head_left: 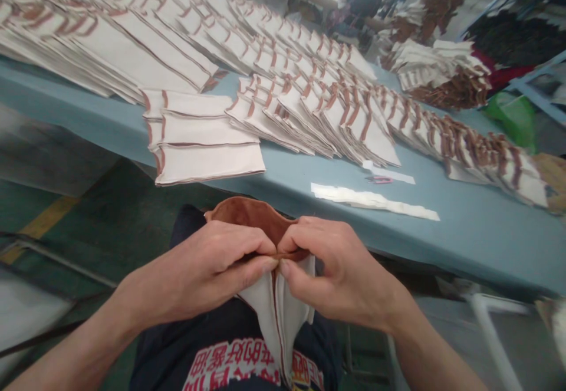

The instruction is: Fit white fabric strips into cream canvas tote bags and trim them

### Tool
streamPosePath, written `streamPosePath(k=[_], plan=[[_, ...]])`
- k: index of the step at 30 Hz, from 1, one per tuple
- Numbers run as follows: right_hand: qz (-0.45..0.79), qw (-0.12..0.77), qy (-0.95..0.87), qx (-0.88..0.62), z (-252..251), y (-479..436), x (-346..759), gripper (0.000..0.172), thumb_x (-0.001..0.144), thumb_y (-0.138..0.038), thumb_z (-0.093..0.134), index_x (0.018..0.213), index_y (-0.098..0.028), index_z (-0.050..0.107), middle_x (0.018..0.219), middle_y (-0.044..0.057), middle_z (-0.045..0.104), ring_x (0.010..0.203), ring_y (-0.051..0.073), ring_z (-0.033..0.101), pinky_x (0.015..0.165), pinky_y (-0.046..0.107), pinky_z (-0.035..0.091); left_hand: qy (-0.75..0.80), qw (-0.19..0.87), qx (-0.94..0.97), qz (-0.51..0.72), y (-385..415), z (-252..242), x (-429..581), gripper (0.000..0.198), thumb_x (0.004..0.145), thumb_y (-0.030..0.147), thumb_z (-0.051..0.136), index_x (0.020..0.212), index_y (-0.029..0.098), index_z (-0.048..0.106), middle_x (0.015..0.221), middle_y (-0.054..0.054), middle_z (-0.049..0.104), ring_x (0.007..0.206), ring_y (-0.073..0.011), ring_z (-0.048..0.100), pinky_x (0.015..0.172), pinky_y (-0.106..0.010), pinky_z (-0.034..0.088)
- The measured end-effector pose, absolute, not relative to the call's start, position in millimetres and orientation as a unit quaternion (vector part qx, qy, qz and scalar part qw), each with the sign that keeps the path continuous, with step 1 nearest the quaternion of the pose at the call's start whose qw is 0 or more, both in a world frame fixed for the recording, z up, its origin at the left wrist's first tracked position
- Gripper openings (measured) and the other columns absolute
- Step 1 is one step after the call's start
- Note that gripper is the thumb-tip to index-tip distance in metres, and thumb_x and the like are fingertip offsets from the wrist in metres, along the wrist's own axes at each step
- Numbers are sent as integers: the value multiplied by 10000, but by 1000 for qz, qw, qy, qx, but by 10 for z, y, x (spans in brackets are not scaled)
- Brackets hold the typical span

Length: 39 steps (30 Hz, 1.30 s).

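Observation:
Over my lap, my left hand (207, 267) and my right hand (336, 270) meet at the centre of the view. Fingertips and thumbs of both hands pinch the top edge of a cream canvas piece (276, 314) with a brown seam. Its brown fabric lining (247, 217) spreads out above my hands, away from me. The cream part hangs down in folds between my wrists. The pinched edge is partly hidden by my fingers. Neither hand touches the table.
A pale blue table (464, 243) stands in front of me, bearing long overlapping rows of folded cream-and-brown fabric pieces (318, 120). A white strip of fabric (371, 200) and a small red-handled tool (378, 180) lie near its edge. Heaped bundles (442, 78) rest further right.

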State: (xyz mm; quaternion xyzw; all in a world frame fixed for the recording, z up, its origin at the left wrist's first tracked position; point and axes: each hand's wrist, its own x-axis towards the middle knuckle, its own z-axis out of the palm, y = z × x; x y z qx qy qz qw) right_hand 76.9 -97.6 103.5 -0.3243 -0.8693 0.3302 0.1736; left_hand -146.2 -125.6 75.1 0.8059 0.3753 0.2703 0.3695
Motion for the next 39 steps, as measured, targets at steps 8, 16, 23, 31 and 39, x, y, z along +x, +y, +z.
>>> streamPosePath(k=[8,16,23,31,39], plan=[[300,155,-908,-246,1066,-944,842,165,1013,-172,543,868,-194,617,768,12,679,710,162,595,703,304,391,364,358,832,219,-1300,843,-1552,169,1053,213,545,929,204,660,777,57,660,703,-92,608,685,-223,390],[211,201,-917,-272,1005,-1005,769,173,834,-99,531,724,-229,498,642,-15,606,626,162,536,643,307,372,397,257,834,284,-1327,788,-1336,221,821,60,507,668,200,431,594,78,452,524,-77,413,535,-264,261],[235,269,-877,-321,846,-1064,703,192,731,-100,505,659,-239,394,580,-37,498,569,138,451,571,278,329,379,311,789,371,-1348,557,-1199,204,828,88,468,675,205,401,583,92,390,503,-59,340,494,-211,249],[428,227,-817,-311,790,-826,841,162,904,-175,587,743,-196,587,699,-29,593,639,116,504,611,240,384,376,471,724,337,-1135,590,-1275,200,901,173,521,702,183,511,616,79,441,547,-74,386,512,-187,311],[513,201,-792,-265,834,-721,848,148,951,-199,617,812,-172,661,759,-24,606,656,102,515,620,222,403,351,516,715,316,-1036,641,-1413,222,937,247,582,733,163,565,679,49,513,610,-88,444,554,-188,353]])
